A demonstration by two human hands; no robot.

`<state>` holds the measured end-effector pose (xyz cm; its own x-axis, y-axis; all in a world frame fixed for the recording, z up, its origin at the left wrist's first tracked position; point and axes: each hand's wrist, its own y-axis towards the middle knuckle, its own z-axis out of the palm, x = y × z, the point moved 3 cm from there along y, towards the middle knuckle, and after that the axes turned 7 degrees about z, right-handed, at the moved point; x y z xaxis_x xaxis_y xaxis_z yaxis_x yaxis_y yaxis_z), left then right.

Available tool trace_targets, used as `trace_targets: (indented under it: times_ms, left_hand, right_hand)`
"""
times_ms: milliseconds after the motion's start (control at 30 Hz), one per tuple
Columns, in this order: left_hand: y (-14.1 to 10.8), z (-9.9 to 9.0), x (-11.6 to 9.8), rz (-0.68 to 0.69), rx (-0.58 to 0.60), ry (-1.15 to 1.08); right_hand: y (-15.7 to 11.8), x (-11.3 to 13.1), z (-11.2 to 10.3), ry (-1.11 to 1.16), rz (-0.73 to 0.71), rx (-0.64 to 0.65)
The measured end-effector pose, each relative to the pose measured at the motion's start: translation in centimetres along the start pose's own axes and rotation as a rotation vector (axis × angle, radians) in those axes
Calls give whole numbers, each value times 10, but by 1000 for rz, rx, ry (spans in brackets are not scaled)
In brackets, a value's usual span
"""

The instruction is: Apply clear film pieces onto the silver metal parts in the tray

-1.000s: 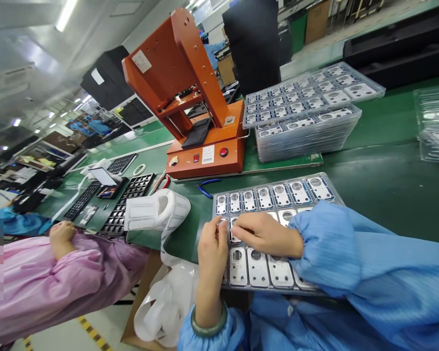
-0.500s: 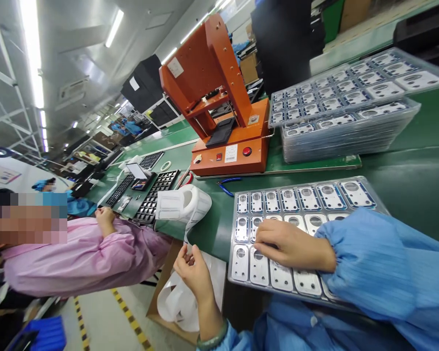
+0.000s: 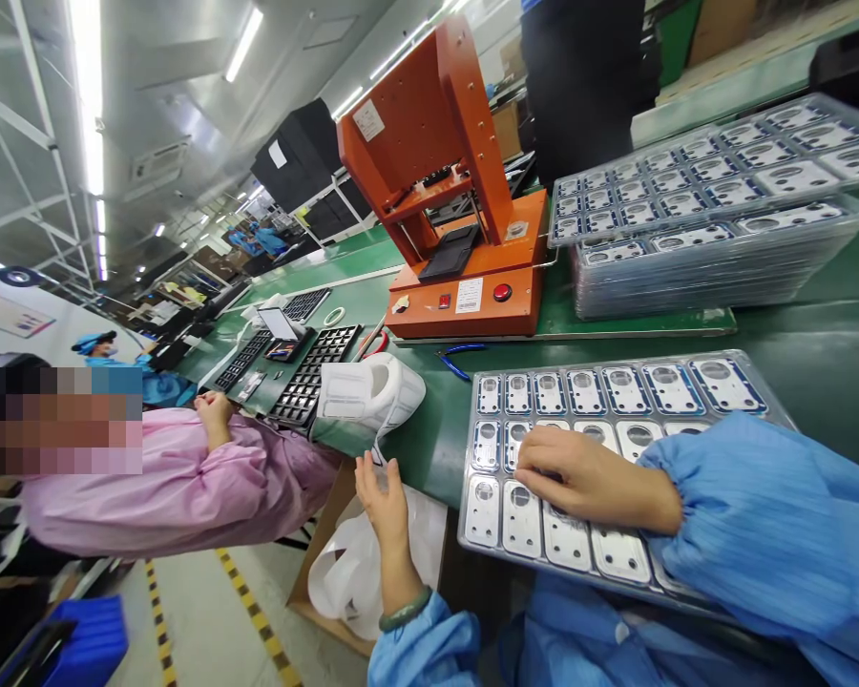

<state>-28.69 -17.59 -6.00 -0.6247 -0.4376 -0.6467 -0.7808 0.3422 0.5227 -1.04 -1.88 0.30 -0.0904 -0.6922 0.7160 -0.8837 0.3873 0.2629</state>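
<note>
Spreading open, the left hand (image 3: 383,520) sits beside a lengthwise metal-parts tray (image 3: 608,364), right hand (image 3: 587,477) seemingly closed on it.

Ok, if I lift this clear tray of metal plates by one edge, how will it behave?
The thin clear tray looks likely to flex and sag if lifted by one edge. The plates seem to sit in shallow pockets and may shift if it tilts. Its smooth plastic could feel slippery.
</note>
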Motion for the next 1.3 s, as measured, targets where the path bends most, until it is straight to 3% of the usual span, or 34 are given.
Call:
trace_targets:
  times_ms: [233, 467, 733, 1300]
  left_hand:
    - [0, 5, 11, -75, -21, -4]
    - [4, -3, 2, -108, -91, 50]
    - [2, -6, -8, -117, -53, 81]
    - [-2, -11, 1, -106, -51, -24]
  right_hand:
    - [-2, -1, 1, -8, -3, 15]
    - [-2, 0, 1, -22, -34, 36]
    - [-1, 2, 1, -17, -50, 39]
    - [-4, 1, 3, 8, -61, 58]
